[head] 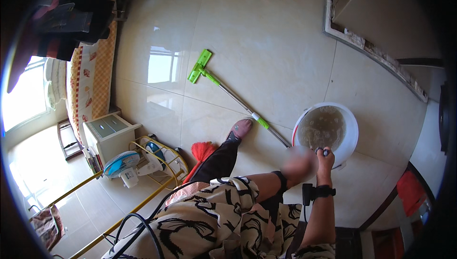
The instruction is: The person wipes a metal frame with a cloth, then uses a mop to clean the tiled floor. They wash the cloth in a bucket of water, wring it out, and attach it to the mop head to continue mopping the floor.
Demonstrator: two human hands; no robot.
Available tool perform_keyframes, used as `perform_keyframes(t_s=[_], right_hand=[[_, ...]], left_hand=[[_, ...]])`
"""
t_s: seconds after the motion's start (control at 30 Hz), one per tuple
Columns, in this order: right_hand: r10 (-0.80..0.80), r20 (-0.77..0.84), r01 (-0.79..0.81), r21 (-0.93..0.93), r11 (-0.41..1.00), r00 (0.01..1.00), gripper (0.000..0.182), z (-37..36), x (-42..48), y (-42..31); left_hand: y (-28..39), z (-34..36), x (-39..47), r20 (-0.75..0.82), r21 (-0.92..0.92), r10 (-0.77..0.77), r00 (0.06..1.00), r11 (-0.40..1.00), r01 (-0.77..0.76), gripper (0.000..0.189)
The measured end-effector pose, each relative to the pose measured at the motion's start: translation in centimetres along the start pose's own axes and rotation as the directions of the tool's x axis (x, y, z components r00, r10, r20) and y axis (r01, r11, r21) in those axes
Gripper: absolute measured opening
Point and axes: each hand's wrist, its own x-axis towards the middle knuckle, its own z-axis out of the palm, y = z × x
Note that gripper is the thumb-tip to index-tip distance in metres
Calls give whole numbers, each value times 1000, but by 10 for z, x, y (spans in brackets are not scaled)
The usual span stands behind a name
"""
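In front of me on the floor stands a white plastic bucket [351, 130] holding murky, bubbly water [323, 125]. My right hand [325, 160] is closed at the bucket's near rim around a dark grey, twisted thing [323, 151], likely wet cloth. Thin streaks, seemingly of water, drop from it into the bucket. Close beside it on the left is my left hand [300, 164], blurred, so its fingers and anything in them cannot be made out. A flat mop with a green head [201, 67] lies on the tiles, its metal pole [235, 96] running up to the blurred hand.
My foot in a pink sock [241, 129] is near the pole. A red-bristled broom [203, 150] is by my leg. To the left are a fan [123, 166], a yellow metal rack [184, 169] and a small white cabinet [107, 130]. A pale furniture edge [375, 59] borders the upper right.
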Motion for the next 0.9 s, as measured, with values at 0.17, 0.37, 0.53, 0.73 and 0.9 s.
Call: perform_keyframes(t_s=[0.17,0.37,0.53,0.73,0.9], right_hand=[[190,178,-251,436,864,965,18,-15,-24,-10],[104,413,-309,469,828,905,51,-92,-87,-63],[61,328,-123,173,977,943,46,-142,-135,-95],[-429,279,361,261,895,859,30,-163,-173,-133],[-428,463,333,275,902,776,29,-175,-227,-216]], left_hand=[[20,-17,-19,-22,129,101,995,987,-98,36],[43,-79,-35,314,-164,-29,949,983,84,20],[48,-122,-68,269,-339,-5,963,935,100,41],[11,-139,-125,32,-933,-15,999,358,35,43],[-24,-186,-179,302,-949,-322,897,-13,315,41]])
